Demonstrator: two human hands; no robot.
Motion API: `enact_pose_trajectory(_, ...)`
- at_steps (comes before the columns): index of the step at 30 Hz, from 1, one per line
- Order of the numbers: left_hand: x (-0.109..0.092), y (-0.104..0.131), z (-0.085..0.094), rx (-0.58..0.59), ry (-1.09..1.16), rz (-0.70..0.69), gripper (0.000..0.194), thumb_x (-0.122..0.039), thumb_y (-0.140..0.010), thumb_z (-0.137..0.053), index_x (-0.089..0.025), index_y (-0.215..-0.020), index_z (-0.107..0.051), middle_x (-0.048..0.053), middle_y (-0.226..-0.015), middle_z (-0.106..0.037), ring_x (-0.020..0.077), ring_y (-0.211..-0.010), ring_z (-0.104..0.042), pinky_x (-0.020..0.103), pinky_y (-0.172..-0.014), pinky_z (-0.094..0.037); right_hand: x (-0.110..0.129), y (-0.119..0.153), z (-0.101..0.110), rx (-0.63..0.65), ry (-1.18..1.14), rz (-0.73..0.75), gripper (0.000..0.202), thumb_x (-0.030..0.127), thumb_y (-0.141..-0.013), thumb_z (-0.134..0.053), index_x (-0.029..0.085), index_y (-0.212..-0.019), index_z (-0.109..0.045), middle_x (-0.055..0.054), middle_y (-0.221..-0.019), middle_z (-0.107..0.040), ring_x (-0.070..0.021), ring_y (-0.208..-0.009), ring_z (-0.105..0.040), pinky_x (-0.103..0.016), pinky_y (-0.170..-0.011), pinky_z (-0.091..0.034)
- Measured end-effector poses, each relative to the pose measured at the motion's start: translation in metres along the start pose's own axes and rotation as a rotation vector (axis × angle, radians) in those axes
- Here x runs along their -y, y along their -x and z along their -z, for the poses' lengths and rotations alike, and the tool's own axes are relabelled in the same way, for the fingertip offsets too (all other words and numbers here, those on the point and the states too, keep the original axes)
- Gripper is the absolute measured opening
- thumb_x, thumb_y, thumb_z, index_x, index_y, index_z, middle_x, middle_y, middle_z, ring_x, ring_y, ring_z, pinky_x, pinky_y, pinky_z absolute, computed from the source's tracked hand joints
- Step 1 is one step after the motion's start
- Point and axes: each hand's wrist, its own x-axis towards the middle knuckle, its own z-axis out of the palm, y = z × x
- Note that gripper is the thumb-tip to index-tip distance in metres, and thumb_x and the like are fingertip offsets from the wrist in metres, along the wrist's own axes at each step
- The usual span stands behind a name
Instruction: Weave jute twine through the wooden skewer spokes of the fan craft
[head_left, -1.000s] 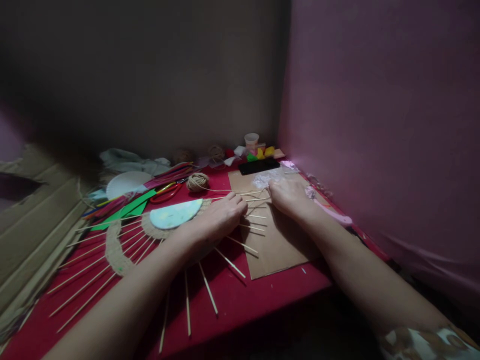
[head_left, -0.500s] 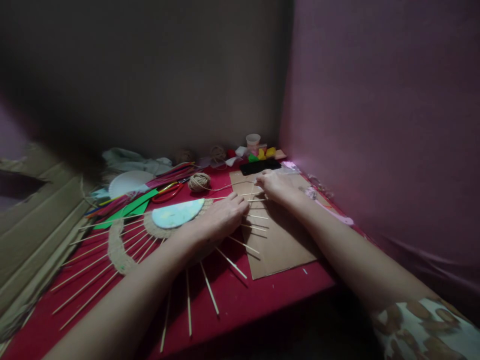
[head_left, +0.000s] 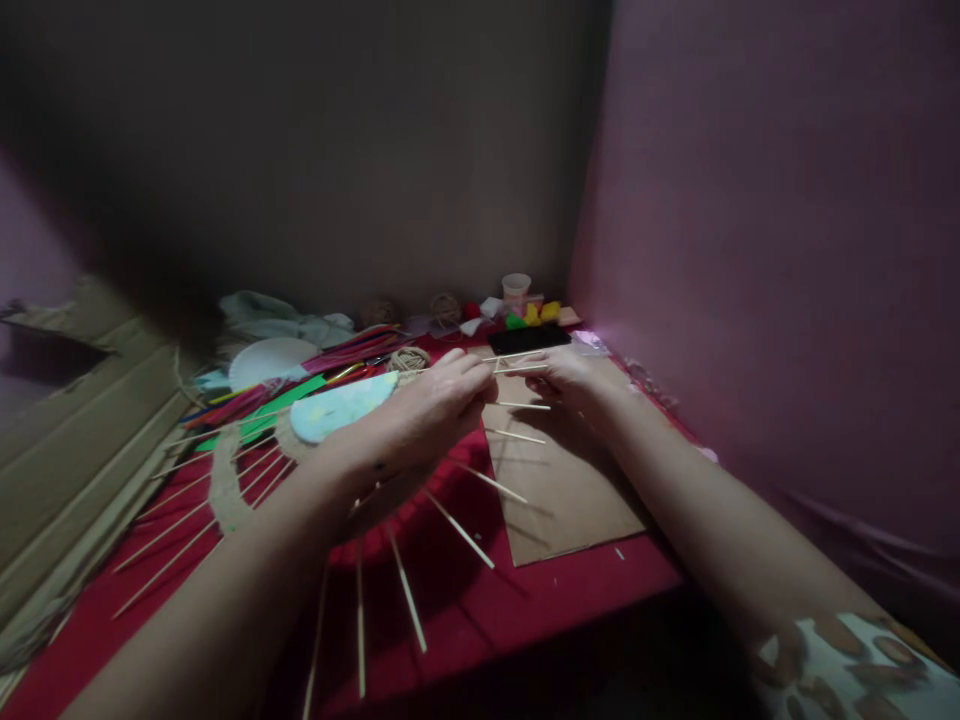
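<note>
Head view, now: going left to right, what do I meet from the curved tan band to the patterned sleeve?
Curved tan band → light blue half-disc → left hand → right hand → patterned sleeve.

A dark grey wall (head_left: pixel 360 160) stands at the far side, meeting a purple-pink wall (head_left: pixel 757 230) on the right. A red-covered desk (head_left: pixel 585 590) fills the corner. Tan, ridged, cardboard-like material (head_left: pixel 67 430) lines the left. Light is dim, with deep shadow below the desk's near edge.
</note>
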Motion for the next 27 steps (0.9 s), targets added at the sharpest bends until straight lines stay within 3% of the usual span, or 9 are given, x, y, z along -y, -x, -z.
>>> enact_pose_trajectory(5, 0.001, 0.0, -0.004, 0.026, -0.007, 0.004, 0.013, -0.008, -0.085, -0.043, -0.017, -0.08, -0.05, 0.004, -0.085, -0.055, 0.0154, -0.081, -0.045, 0.028, -0.072, -0.039, 0.005, 0.021, 0.006, -0.002, 0.023, 0.054, 0.032, 0.043, -0.069, -0.07, 0.015, -0.061, -0.059, 0.006, -0.05, -0.043, -0.0052, -0.045, -0.03, -0.023, -0.043, -0.018)
enact_pose_trajectory(9, 0.0, -0.001, -0.009, 0.078, -0.032, 0.022, 0.014, -0.009, -0.087, -0.041, -0.017, -0.081, -0.051, 0.005, -0.086, -0.055, 0.0161, -0.081, -0.044, 0.029, -0.069, -0.038, 0.021, 0.042, 0.022, 0.012, 0.026, 0.096, 0.023, 0.037, -0.073, -0.067, 0.014, -0.074, -0.068, 0.007, -0.05, -0.042, -0.0056, -0.047, -0.03, -0.023, -0.045, -0.02)
enact_pose_trajectory(12, -0.002, -0.001, -0.01, 0.117, -0.03, 0.035, 0.014, -0.01, -0.087, -0.041, -0.016, -0.081, -0.051, 0.006, -0.087, -0.054, 0.0165, -0.081, -0.044, 0.028, -0.068, -0.038, 0.033, 0.053, 0.03, -0.015, 0.119, 0.125, 0.024, 0.034, -0.075, -0.065, 0.014, -0.086, -0.073, 0.002, -0.057, -0.055, -0.0077, -0.052, -0.041, -0.023, -0.049, -0.029)
enact_pose_trajectory(14, -0.004, -0.001, -0.01, 0.14, -0.024, 0.057, 0.013, -0.011, -0.087, -0.042, -0.016, -0.08, -0.051, 0.005, -0.086, -0.054, 0.0166, -0.081, -0.044, 0.028, -0.068, -0.038, 0.035, 0.055, 0.029, -0.038, 0.24, 0.188, 0.021, 0.029, -0.077, -0.063, 0.015, -0.089, -0.074, -0.003, -0.072, -0.068, -0.011, -0.062, -0.053, -0.024, -0.058, -0.038)
enact_pose_trajectory(17, -0.004, 0.0, -0.013, 0.152, -0.043, 0.066, 0.012, -0.012, -0.087, -0.042, -0.017, -0.081, -0.051, 0.004, -0.085, -0.054, 0.0168, -0.08, -0.044, 0.028, -0.067, -0.037, 0.037, 0.058, 0.02, -0.115, 0.532, 0.328, 0.018, 0.021, -0.08, -0.059, 0.019, -0.089, -0.075, -0.006, -0.089, -0.073, -0.0155, -0.078, -0.061, -0.026, -0.071, -0.042)
enact_pose_trajectory(21, -0.002, 0.001, -0.021, 0.192, -0.093, 0.076, 0.011, -0.014, -0.087, -0.042, -0.018, -0.082, -0.05, 0.005, -0.088, -0.054, 0.0179, -0.081, -0.044, 0.029, -0.069, -0.038, 0.044, 0.064, -0.002, -0.15, 0.911, 0.414, 0.022, 0.023, -0.086, -0.053, 0.023, -0.087, -0.075, -0.005, -0.09, -0.072, -0.0161, -0.08, -0.061, -0.026, -0.069, -0.039)
enact_pose_trajectory(23, 0.0, 0.001, -0.027, 0.207, -0.097, 0.075, 0.009, -0.014, -0.087, -0.043, -0.018, -0.082, -0.049, 0.005, -0.089, -0.054, 0.0182, -0.082, -0.044, 0.03, -0.071, -0.039, 0.048, 0.065, -0.012, -0.106, 0.965, 0.422, 0.024, 0.023, -0.088, -0.051, 0.023, -0.085, -0.075, -0.004, -0.086, -0.072, -0.0149, -0.076, -0.06, -0.025, -0.067, -0.038)
enact_pose_trajectory(27, 0.004, 0.003, -0.036, 0.18, -0.079, 0.07, 0.009, -0.012, -0.085, -0.042, -0.019, -0.085, -0.047, 0.005, -0.09, -0.053, 0.0185, -0.084, -0.045, 0.03, -0.075, -0.039, 0.047, 0.061, -0.023, -0.056, 0.861, 0.436, 0.023, 0.02, -0.087, -0.052, 0.024, -0.09, -0.075, -0.004, -0.086, -0.073, -0.0138, -0.076, -0.061, -0.024, -0.067, -0.038)
